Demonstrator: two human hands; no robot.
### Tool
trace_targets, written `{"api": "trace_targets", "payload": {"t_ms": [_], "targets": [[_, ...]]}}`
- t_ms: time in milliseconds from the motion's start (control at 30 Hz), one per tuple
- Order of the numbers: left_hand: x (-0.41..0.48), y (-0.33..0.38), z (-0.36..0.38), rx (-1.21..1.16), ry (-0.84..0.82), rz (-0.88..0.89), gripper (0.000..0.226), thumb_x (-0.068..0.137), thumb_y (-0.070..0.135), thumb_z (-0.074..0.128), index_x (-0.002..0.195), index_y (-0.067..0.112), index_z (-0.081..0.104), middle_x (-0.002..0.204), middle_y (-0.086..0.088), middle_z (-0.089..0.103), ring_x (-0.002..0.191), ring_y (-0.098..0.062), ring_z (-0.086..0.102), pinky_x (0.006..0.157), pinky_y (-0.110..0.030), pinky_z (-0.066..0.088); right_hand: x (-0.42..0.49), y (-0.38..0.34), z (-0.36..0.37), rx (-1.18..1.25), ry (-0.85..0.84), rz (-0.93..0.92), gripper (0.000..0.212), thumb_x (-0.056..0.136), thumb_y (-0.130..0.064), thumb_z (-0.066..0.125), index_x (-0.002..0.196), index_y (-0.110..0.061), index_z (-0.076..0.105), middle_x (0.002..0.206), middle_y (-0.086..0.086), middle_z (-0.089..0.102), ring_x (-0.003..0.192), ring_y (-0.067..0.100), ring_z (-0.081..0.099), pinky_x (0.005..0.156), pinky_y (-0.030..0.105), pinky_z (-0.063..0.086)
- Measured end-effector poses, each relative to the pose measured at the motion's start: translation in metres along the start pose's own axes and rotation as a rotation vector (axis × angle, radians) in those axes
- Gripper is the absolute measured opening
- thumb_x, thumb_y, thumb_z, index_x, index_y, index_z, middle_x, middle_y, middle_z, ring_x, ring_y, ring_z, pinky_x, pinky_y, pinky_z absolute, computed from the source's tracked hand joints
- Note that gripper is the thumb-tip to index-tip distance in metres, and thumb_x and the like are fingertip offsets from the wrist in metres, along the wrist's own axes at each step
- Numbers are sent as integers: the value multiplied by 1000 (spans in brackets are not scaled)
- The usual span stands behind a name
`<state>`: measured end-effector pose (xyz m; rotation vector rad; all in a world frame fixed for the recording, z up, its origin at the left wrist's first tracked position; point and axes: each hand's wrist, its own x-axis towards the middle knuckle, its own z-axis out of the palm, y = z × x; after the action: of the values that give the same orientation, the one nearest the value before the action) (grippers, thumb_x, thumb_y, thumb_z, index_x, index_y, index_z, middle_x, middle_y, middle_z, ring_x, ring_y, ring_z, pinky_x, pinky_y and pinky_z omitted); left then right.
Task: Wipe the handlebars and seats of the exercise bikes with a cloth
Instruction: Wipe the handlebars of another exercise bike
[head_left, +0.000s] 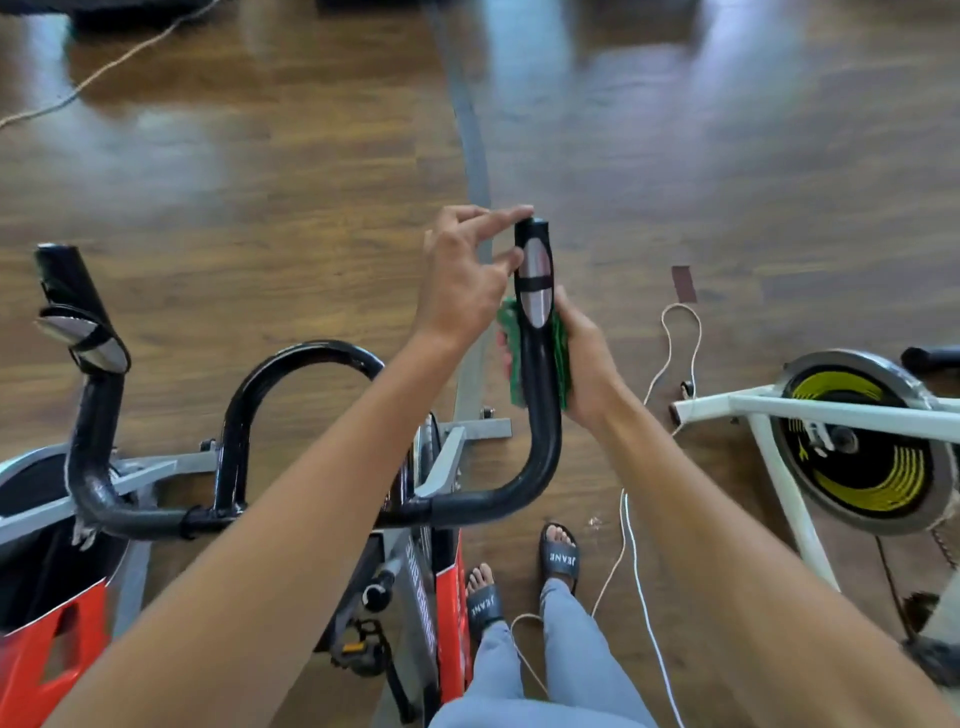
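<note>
Two hands on the bar (537, 374): right hand (587, 364) grips the soft cloth (514, 364) wrapped round that stiff, slick tube; left hand (462, 280) loose, straight fingers (501, 217) touching its tip. Cloth should slide easily.

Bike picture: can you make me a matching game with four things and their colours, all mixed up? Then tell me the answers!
Things:
1. cloth
2. handlebar
3. frame of the bike on the right
4. side panel by the feet

Colours:
A. white
B. red
C. green
D. black

Pairs: 1-C, 2-D, 3-A, 4-B
</note>
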<state>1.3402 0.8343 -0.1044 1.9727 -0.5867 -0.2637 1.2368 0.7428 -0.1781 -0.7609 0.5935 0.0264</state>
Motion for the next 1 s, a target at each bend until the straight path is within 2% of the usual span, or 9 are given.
{"api": "trace_targets", "payload": {"t_ms": [100, 200, 333, 467, 600, 700, 833, 933, 1000], "targets": [[1, 1, -3, -24, -39, -9, 41, 84, 12, 72, 120, 30, 70, 107, 0, 55, 99, -20, 55, 98, -35, 47, -37, 39, -5, 175, 38, 80, 62, 101, -56, 37, 104, -7, 75, 83, 11, 67, 66, 22, 59, 65, 33, 50], [2, 1, -4, -60, -60, -22, 39, 84, 12, 70, 119, 30, 72, 103, -2, 60, 83, -18, 60, 90, -35, 53, -69, 76, 10, 427, 92, 88, 51, 98, -49, 40, 92, -10, 72, 67, 6, 60, 56, 20, 56, 61, 30, 45], [1, 0, -5, -119, -84, -48, 37, 84, 16, 67, 118, 30, 72, 88, 3, 64, 64, -7, 54, 88, -37, 56, -93, 111, 40, 699, 188, 0, 42, 94, -34, 38, 69, -11, 63, 58, 6, 51, 59, 22, 52, 75, 35, 43], [2, -1, -7, -197, -113, -78, 38, 83, 9, 64, 118, 21, 72, 69, 8, 58, 49, -3, 42, 81, -36, 55, -92, 139, 67, 724, 201, 26, 47, 95, -31, 34, 66, -10, 64, 64, 8, 58, 69, 26, 59, 83, 38, 45], [6, -5, -10, -225, -167, -96, 39, 79, 15, 66, 116, 24, 73, 71, 3, 62, 63, -14, 51, 92, -43, 55, -95, 129, 58, 773, 231, -5, 43, 96, -26, 33, 70, -10, 63, 65, 8, 56, 69, 26, 55, 84, 38, 43], [6, -6, -13, -250, -180, -95, 39, 82, 12, 67, 119, 21, 72, 72, 2, 63, 67, -14, 54, 93, -40, 54, -97, 133, 59, 769, 260, -2, 42, 97, -23, 33, 73, -10, 64, 70, 8, 57, 72, 24, 54, 82, 35, 43], [0, -5, -11, -320, -179, -133, 40, 87, 6, 64, 126, 18, 67, 80, -1, 58, 69, -11, 47, 69, -16, 50, -98, 133, 58, 578, 241, 206, 35, 96, -34, 44, 92, -8, 67, 89, 13, 65, 83, 28, 62, 85, 41, 46], [-10, -6, -11, -313, -30, -160, 39, 88, 17, 66, 126, 23, 65, 89, 4, 61, 74, -8, 55, 79, -26, 54, -99, 96, 33, 470, 398, 177, 54, 96, -48, 48, 71, -8, 75, 73, 11, 68, 63, 25, 66, 72, 34, 53], [-22, -3, -12, -314, 4, -190, 32, 90, 20, 66, 122, 22, 66, 93, 7, 65, 85, -8, 62, 79, -27, 52, -98, 66, 12, 305, 468, 149, 46, 97, -42, 52, 72, -10, 74, 68, 8, 69, 56, 22, 66, 62, 30, 53]]}}
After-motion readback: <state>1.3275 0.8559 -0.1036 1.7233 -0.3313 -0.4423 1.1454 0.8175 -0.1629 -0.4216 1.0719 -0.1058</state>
